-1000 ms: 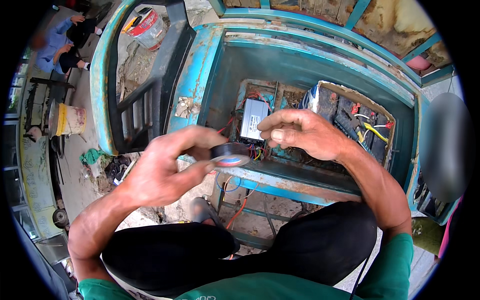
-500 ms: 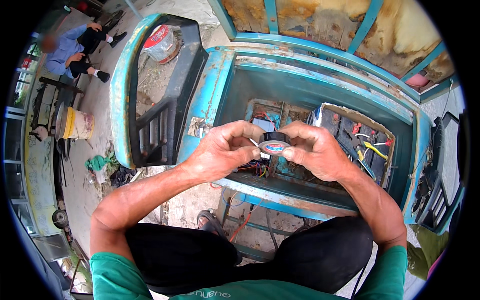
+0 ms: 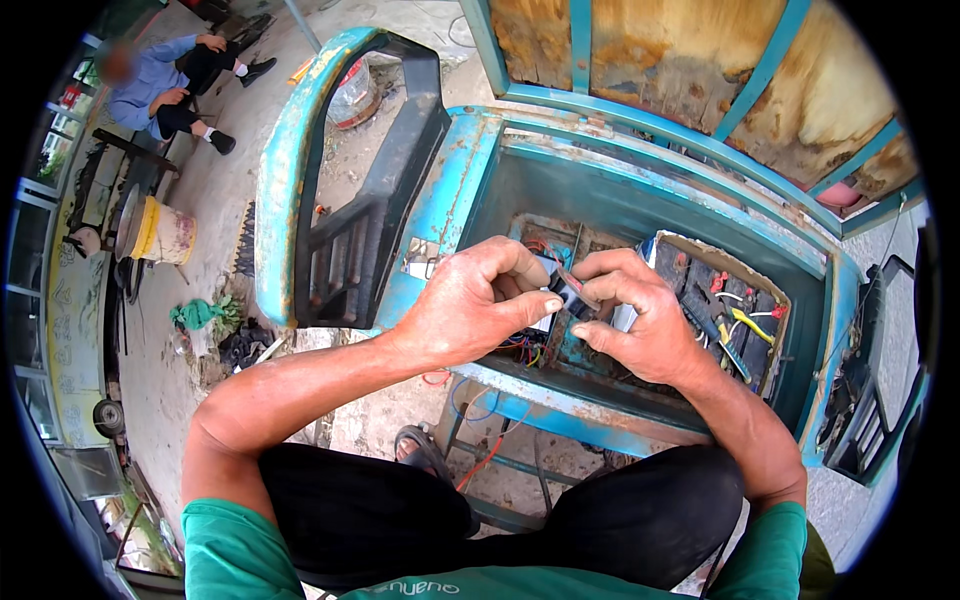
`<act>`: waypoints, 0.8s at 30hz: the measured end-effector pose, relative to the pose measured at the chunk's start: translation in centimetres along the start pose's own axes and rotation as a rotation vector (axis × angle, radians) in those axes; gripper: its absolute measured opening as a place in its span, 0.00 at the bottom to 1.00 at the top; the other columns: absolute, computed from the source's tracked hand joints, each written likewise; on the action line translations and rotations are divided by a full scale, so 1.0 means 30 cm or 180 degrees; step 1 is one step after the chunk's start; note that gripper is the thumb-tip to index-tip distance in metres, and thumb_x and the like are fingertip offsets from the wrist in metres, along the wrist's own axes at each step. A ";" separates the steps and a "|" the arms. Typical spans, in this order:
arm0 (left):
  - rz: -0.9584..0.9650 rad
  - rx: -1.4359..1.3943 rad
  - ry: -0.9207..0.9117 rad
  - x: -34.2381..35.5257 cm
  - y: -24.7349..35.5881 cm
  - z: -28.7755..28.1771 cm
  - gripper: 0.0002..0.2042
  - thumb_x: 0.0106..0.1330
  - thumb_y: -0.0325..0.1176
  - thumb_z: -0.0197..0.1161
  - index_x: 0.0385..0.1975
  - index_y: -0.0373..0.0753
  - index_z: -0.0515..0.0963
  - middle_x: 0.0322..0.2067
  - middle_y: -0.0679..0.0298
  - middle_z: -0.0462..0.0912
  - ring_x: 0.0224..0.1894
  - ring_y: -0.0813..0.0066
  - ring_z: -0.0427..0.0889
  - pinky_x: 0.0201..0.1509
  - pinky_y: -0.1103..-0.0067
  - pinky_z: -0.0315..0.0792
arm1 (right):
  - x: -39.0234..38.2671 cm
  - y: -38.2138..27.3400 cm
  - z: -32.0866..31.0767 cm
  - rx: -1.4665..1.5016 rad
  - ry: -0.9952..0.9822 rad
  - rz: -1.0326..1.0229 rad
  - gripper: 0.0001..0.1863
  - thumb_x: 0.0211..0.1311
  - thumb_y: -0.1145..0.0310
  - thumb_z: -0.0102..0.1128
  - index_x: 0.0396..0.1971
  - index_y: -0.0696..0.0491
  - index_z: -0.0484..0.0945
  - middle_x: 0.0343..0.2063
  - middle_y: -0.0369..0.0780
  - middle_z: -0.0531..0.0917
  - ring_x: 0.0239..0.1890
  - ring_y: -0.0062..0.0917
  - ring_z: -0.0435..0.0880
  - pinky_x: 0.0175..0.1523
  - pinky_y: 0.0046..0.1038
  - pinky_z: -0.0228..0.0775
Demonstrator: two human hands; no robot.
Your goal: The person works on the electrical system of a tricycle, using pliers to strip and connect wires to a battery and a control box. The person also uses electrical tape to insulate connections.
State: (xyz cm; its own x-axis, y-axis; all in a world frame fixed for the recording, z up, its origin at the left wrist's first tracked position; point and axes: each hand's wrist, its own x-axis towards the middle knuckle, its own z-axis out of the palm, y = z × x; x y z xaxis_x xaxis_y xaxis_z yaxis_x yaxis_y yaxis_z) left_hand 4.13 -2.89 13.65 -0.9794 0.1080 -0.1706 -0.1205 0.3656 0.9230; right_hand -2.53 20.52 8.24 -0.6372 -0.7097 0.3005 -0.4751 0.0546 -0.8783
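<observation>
Both hands meet over an open blue metal compartment, around a small roll of black electrical tape. My right hand grips the roll, its fingers curled at the far side and the thumb below. My left hand is closed, with thumb and fingertips pinching at the roll's left edge; any loose tape end is too small to make out. The roll is tilted, its flat face turned mostly away. Below the hands, coloured wires and a pale box, partly hidden, lie in the compartment.
Right in the compartment sits a box of dark batteries, with yellow-handled pliers on top. A blue-and-black seat frame stands left. Wood panels rise behind. A person sits far left, near a yellowish bucket.
The tape roll has turned from showing its label face to a steep tilt. My right fingers have shifted around it, and my left fingertips have moved along its edge. The view has swung slightly.
</observation>
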 end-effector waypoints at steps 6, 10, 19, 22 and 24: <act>0.0152 0.0560 -0.0071 0.018 0.002 0.004 0.07 0.66 0.29 0.68 0.33 0.32 0.79 0.30 0.64 0.82 0.33 0.83 0.80 0.37 0.78 0.76 | -0.012 -0.013 0.013 0.0157 -0.0114 0.0240 0.18 0.47 0.77 0.77 0.40 0.59 0.82 0.52 0.44 0.77 0.52 0.34 0.81 0.57 0.35 0.75; 0.0082 0.0573 -0.0359 0.031 0.007 0.007 0.05 0.66 0.27 0.65 0.33 0.32 0.78 0.30 0.63 0.82 0.33 0.81 0.80 0.38 0.76 0.77 | -0.017 0.002 0.020 0.0496 -0.0209 0.0453 0.15 0.58 0.65 0.73 0.38 0.59 0.82 0.55 0.47 0.77 0.52 0.34 0.81 0.54 0.34 0.75; -0.0460 -0.0032 -0.0443 0.052 -0.039 0.022 0.05 0.68 0.28 0.62 0.34 0.32 0.77 0.27 0.66 0.80 0.28 0.83 0.79 0.32 0.80 0.75 | -0.017 0.010 0.022 0.0708 -0.0350 0.0722 0.15 0.65 0.62 0.68 0.35 0.60 0.80 0.55 0.48 0.78 0.56 0.37 0.79 0.59 0.38 0.72; -0.0595 -0.0115 -0.0341 0.072 -0.032 0.017 0.05 0.68 0.28 0.62 0.33 0.33 0.77 0.26 0.67 0.79 0.26 0.82 0.79 0.29 0.80 0.73 | -0.014 -0.008 0.003 0.0932 -0.0430 0.1027 0.14 0.64 0.62 0.68 0.34 0.60 0.80 0.55 0.47 0.78 0.56 0.37 0.79 0.59 0.38 0.72; -0.0620 0.0001 -0.0321 0.077 -0.026 0.007 0.06 0.68 0.29 0.62 0.33 0.33 0.77 0.25 0.67 0.79 0.26 0.82 0.79 0.28 0.80 0.73 | -0.010 -0.005 -0.007 0.0708 -0.0588 0.0898 0.14 0.64 0.62 0.69 0.34 0.60 0.80 0.56 0.48 0.78 0.55 0.37 0.80 0.59 0.37 0.73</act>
State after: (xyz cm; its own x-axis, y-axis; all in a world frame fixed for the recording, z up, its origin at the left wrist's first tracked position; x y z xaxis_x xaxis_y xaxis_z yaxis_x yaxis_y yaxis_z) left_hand 2.01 -2.76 12.46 -0.9164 0.1273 -0.3794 -0.3057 0.3890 0.8690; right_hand -2.40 20.89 8.36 -0.5944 -0.8040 -0.0179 -0.1413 0.1264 -0.9819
